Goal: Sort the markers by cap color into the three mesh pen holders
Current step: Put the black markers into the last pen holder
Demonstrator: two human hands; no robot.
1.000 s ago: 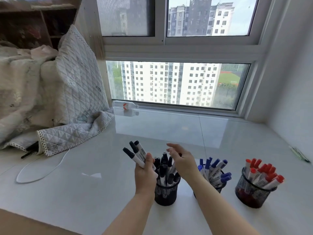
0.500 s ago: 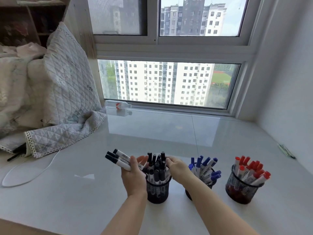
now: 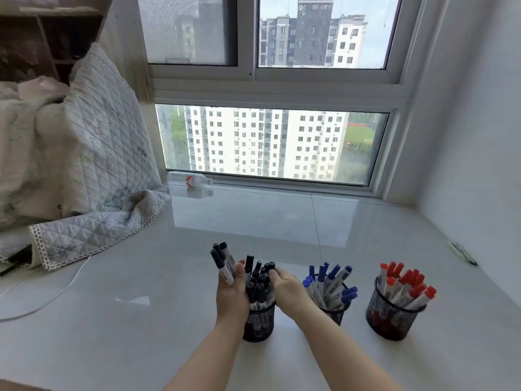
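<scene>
My left hand [image 3: 231,289] has come down and in since a second ago: then it held the small bundle of black-capped white markers [image 3: 223,261] up and slanted away from the cup, and now it grips them upright, pressed against the near-left side of the black wire-mesh pen holder [image 3: 258,323] that is crowded with black-capped markers. My right hand [image 3: 286,287] was open above that cup; it has dropped to the rim, and its fingertips [image 3: 273,273] now touch the caps of the standing markers, fingers bent but, as far as I can tell, closed round none of them. I judge I am pushing the standing markers aside to make room for the last bundle, so the sort looks nearly done.

The middle mesh holder of blue-capped markers [image 3: 328,289] sits just beside my right wrist, and the right-hand mesh holder of red-capped markers [image 3: 400,300] stands apart beyond it.

All three rest on a glossy pale tiled window ledge [image 3: 253,221]. A quilted white blanket [image 3: 93,153] is heaped at the left, with a thin white cable [image 3: 56,294] trailing from under it. A small clear bottle [image 3: 191,180] lies at the foot of the large window [image 3: 267,142], which looks out on tower blocks.
</scene>
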